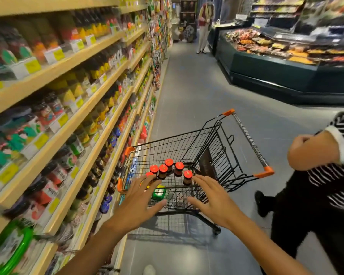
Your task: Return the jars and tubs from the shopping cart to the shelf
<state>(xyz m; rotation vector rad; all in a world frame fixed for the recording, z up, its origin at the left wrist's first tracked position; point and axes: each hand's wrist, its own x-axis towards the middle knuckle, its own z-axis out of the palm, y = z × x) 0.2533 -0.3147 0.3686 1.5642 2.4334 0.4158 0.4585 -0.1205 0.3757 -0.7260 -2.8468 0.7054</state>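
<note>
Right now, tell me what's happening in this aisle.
A person reaches both arms toward a small shopping cart parked beside the shelf. The left hand and right hand are open, fingers spread, holding nothing. In the basket stand several red-lidded jars, and a green tub lies near the left hand. Nothing has been lifted out. A second person in a striped top stands to the right of the cart.

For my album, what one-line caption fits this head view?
Both open hands, left hand and right hand, reach over a shopping cart holding red-lidded jars, beside stocked shelves.
</note>
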